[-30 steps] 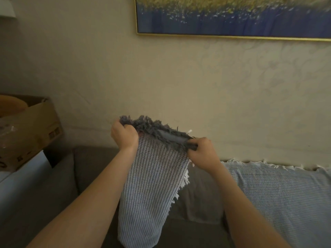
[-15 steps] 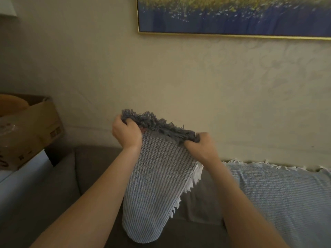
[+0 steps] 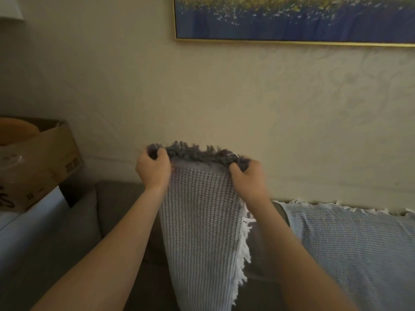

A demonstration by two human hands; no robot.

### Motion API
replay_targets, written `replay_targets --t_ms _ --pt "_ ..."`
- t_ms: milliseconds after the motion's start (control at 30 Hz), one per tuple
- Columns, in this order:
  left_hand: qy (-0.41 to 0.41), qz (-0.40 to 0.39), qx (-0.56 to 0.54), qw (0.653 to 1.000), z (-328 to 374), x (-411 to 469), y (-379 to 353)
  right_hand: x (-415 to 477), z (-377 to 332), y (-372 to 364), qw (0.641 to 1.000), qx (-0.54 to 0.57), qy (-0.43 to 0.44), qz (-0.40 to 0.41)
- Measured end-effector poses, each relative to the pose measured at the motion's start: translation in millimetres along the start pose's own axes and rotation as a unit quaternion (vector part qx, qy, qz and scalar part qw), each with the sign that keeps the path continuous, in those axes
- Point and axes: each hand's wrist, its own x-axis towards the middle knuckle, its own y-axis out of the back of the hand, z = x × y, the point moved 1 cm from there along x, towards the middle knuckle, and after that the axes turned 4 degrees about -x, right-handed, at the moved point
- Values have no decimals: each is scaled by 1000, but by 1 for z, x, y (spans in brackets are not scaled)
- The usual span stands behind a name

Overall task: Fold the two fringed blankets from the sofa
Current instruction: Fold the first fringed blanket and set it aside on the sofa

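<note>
Midway, the fringed blanket (image 3: 199,232) hung partly folded in the air above the sofa (image 3: 116,205).
Its top corners were clenched at the dark fringe (image 3: 197,153), one in the left hand (image 3: 153,170), one in the right hand (image 3: 247,176). The next move likely called for another halving, and the second blanket (image 3: 348,239) lay spread over the sofa back.

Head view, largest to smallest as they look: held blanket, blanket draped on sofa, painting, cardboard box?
1. Draped blanket and held blanket: alike, both cropped, held one nearer.
2. Painting, cropped.
3. Cardboard box.
</note>
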Motion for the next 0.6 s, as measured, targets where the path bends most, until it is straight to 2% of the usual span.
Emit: replay_targets --t_ms 100,167,267,333,400,500,600 --pt "-7 -109 112 988 -9 -1 0 -1 -4 -5 999 -20 33 10" --pt "-70 -193 180 962 -7 -8 -2 -2 -5 -9 996 -61 61 -18" --pt "-226 -365 250 868 2 -26 -10 -6 -7 -13 985 -95 127 -72" --pt "-235 -446 262 823 9 -39 -18 -10 -9 -13 972 -118 174 -107" --pt "-234 -454 240 826 9 -43 -24 -11 -8 -10 963 -129 201 -125" --pt "-210 -435 190 855 12 -50 -30 -11 -3 0 962 -117 217 -118" --pt "-212 -447 221 841 14 -61 -36 -9 4 9 965 -120 214 -92"
